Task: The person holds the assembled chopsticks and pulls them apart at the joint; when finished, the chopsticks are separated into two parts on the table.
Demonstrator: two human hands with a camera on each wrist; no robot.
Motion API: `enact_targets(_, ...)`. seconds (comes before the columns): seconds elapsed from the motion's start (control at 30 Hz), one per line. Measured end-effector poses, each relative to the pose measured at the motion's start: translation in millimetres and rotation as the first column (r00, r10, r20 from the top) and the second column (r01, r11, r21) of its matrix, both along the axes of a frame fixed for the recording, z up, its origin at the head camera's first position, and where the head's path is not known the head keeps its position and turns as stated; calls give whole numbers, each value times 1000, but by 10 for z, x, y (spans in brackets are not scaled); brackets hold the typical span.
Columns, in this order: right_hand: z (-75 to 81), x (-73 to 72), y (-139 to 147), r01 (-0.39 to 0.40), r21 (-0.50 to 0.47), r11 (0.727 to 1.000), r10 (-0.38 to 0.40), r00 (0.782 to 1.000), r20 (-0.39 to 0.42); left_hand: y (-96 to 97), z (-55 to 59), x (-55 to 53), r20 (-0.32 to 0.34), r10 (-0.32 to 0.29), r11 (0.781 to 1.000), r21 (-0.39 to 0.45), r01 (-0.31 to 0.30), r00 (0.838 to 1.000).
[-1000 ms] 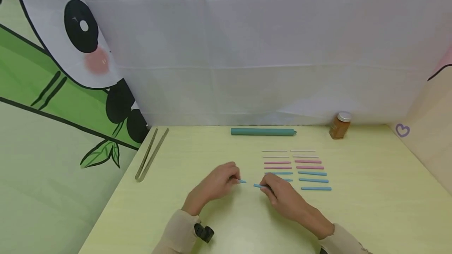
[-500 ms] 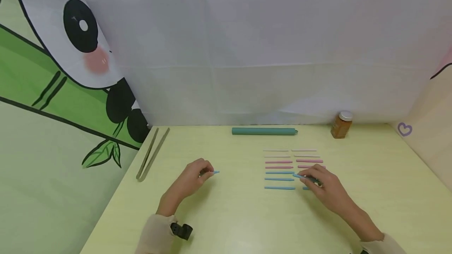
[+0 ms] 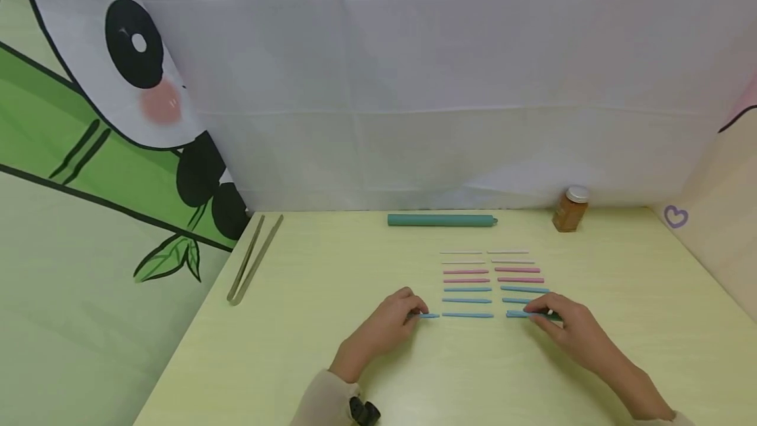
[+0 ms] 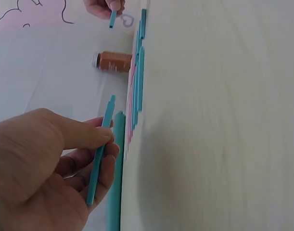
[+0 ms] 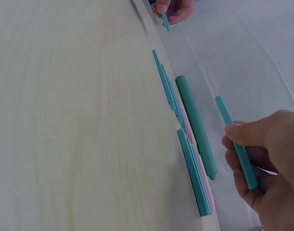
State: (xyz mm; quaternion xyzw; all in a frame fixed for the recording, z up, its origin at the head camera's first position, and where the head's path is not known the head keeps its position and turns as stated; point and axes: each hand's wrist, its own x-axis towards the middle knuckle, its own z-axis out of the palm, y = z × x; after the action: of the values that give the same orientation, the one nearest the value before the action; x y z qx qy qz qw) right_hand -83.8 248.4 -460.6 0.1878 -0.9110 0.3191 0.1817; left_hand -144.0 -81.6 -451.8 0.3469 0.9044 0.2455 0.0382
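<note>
My left hand (image 3: 387,324) pinches a blue stick (image 4: 94,179) with a narrower tip, between thumb and fingers above the table. In the head view its tip points at the left end of a blue stick (image 3: 467,315) lying in the left column. At the right column, my right hand (image 3: 570,331) pinches another blue stick (image 5: 244,166), over the nearest stick there. Both columns lie side by side, running back from blue sticks to pink sticks (image 3: 466,281) and thin pale sticks (image 3: 461,253). The right hand partly covers the near blue sticks of its column.
A thick green rod (image 3: 440,220) with a small nub lies along the table's back edge. A brown bottle (image 3: 568,213) with a silver cap stands at the back right. A long V-shaped metal tool (image 3: 254,261), like tweezers, lies at the left edge. White cloth hangs behind.
Both hands moved apart, each with a blue stick. Then my left hand came back right towards the left column, while my right hand went slightly right and nearer, over the near row.
</note>
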Motion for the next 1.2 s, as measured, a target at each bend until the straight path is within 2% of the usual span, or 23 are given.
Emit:
enact_targets(0.23, -71, -21, 87, -70, 51, 996, 64, 992, 112, 475, -53, 113, -69, -30, 999, -44, 27, 997)
enact_targets(0.33, -100, -25, 97, -96, 56, 994, 88, 987, 134, 632, -61, 167, -96, -5, 999, -45, 0, 995)
enact_targets(0.47, -139, -19, 98, -125, 45, 991, 118, 984, 135, 776, -109, 207, -98, 50, 998, -29, -53, 994)
enact_targets(0.63, -175, -11, 90, -129, 48, 990, 122, 985, 125, 846, -182, 222, -71, 86, 996, 16, -85, 994)
enact_targets(0.83, -199, 8, 97, -130, 39, 991, 126, 988, 85, 865, -210, 222, -42, 96, 994, 64, -93, 994)
enact_targets(1.2, -224, 22, 87, -109, 53, 993, 104, 990, 93, 921, -208, 250, -101, 69, 997, -12, -71, 992)
